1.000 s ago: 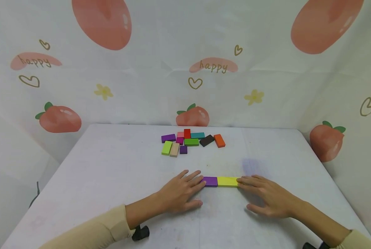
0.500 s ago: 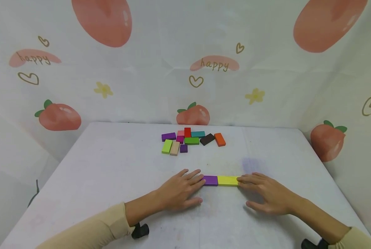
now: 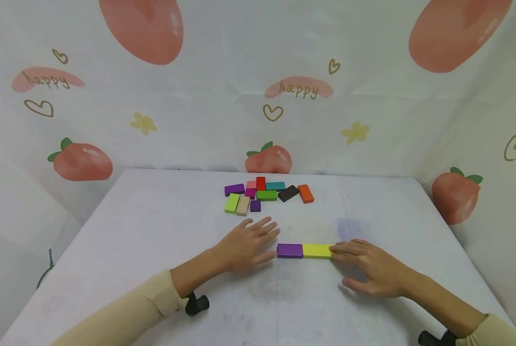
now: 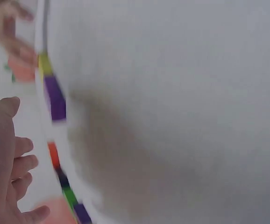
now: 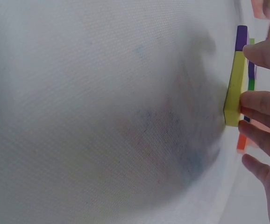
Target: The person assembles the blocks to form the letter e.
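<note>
A purple block (image 3: 290, 251) and a yellow block (image 3: 316, 251) lie end to end in a row on the white table. My right hand (image 3: 370, 269) touches the yellow block's right end with its fingertips, fingers fairly straight and thumb apart. In the right wrist view the fingers (image 5: 261, 102) meet the yellow block (image 5: 236, 88). Off the left end of the row, my left hand (image 3: 246, 246) hovers with fingers spread and nothing held. The left wrist view shows that hand (image 4: 4, 163) apart from the purple block (image 4: 55, 99).
Farther back lies a loose group of coloured blocks, among them a lime block (image 3: 232, 203), a beige block (image 3: 243, 205), a small dark purple block (image 3: 255, 206), a green block (image 3: 267, 195), a black block (image 3: 288, 193) and an orange block (image 3: 306, 193). A printed cloth (image 3: 214, 120) hangs behind the table.
My left hand has come off the purple block and moved up and slightly left, uncovering the block's left end. My right hand stays at the yellow block.
</note>
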`<state>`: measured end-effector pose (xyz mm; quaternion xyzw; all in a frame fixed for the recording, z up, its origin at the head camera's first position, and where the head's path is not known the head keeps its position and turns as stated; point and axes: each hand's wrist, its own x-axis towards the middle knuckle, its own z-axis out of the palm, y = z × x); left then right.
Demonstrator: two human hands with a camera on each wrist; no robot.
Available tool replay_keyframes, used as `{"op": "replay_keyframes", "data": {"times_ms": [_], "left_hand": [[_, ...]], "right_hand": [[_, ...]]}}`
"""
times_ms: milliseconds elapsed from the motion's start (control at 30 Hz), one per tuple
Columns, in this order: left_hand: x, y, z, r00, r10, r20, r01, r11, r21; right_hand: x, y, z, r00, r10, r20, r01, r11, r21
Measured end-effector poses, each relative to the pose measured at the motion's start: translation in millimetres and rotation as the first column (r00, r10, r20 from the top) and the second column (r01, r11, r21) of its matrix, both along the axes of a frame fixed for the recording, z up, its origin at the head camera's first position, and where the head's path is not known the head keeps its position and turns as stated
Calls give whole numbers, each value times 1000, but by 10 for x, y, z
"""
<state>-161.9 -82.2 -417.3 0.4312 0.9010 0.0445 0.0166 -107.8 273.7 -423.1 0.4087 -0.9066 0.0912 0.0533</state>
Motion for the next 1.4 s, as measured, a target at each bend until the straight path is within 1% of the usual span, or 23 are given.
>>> {"op": "replay_keyframes", "data": {"times_ms": [133, 200, 267, 333, 400, 567, 767, 1000, 1167, 1400], "left_hand": [[-261, -123, 14, 994, 103, -28, -102, 994, 26], [-380, -190, 7, 988, 152, -34, -152, 988, 18], [-473, -254, -5, 982, 186, -24, -186, 983, 5], [-536, -304, -19, 978, 209, -8, -210, 978, -11], [-580, -343, -37, 975, 221, 11, -221, 975, -24], [-642, -376, -66, 968, 245, 55, -242, 969, -52], [-673, -371, -84, 968, 236, 80, -230, 969, -87], [-650, -379, -95, 975, 213, 66, -206, 973, -103], [-578, -386, -89, 983, 172, 63, -166, 982, -89], [-418, -412, -87, 991, 125, 49, -120, 989, -88]], "right_hand": [[2, -7, 9, 1000, -3, 6, 3, 1000, -3], [6, -6, 13, 1000, 1, 6, 0, 1000, -12], [8, -6, 13, 1000, 5, 0, -5, 1000, -19], [9, -4, 10, 1000, 13, -9, -13, 1000, -26], [8, -2, 4, 1000, 16, -12, -17, 1000, -26], [7, 9, -10, 1000, 17, -13, -17, 1000, -22], [5, 19, -16, 1000, 14, -2, -14, 1000, -18], [-5, 17, -19, 1000, 17, -5, -17, 1000, -19], [-3, 17, -16, 1000, 7, 9, -7, 1000, -10], [4, 13, -4, 1000, -1, 30, 1, 1000, 1]]}}
